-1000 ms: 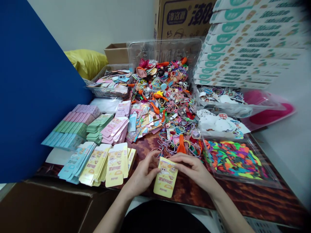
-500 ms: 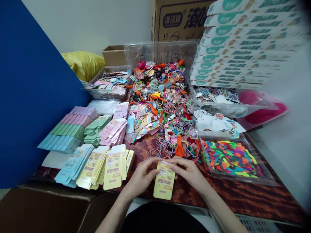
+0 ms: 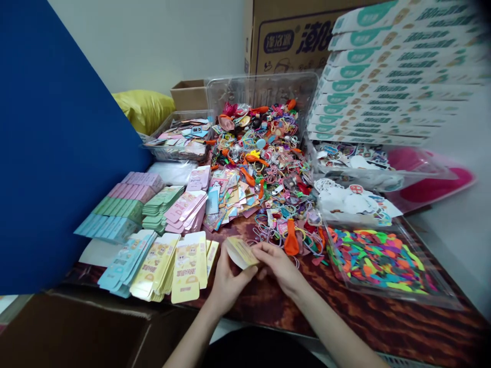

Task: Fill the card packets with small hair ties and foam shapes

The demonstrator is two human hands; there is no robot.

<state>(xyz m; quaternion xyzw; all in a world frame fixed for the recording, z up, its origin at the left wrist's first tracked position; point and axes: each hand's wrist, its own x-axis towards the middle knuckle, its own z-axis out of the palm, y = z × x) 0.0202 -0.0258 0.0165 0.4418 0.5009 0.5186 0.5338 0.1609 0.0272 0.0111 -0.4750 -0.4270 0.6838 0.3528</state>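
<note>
Both my hands hold one yellow flat paper packet (image 3: 241, 252) just above the dark wood-grain table (image 3: 383, 317), near its front edge. My left hand (image 3: 227, 282) grips it from below, fingers curled round it. My right hand (image 3: 276, 261) pinches its right end. The packet is tilted away from me, so I see it nearly edge-on. Just left of my hands lie fanned stacks of the same yellow packets (image 3: 180, 266) and light blue ones (image 3: 125, 260). Straight ahead spreads a heap of coloured rubber bands, balloons and small trinkets (image 3: 268, 168).
A clear tray of bright paper shapes (image 3: 374, 258) sits right of my hands, with sticker trays (image 3: 353, 197) behind it. Pink, green and blue packet stacks (image 3: 123, 202) lie far left by a blue board (image 3: 49, 143). Stacked white boxes (image 3: 391, 76) and cardboard cartons (image 3: 291, 36) stand behind.
The yellow packet has swung from facing me with its print showing to lying tilted and nearly edge-on. My hands shifted slightly left and forward with it.
</note>
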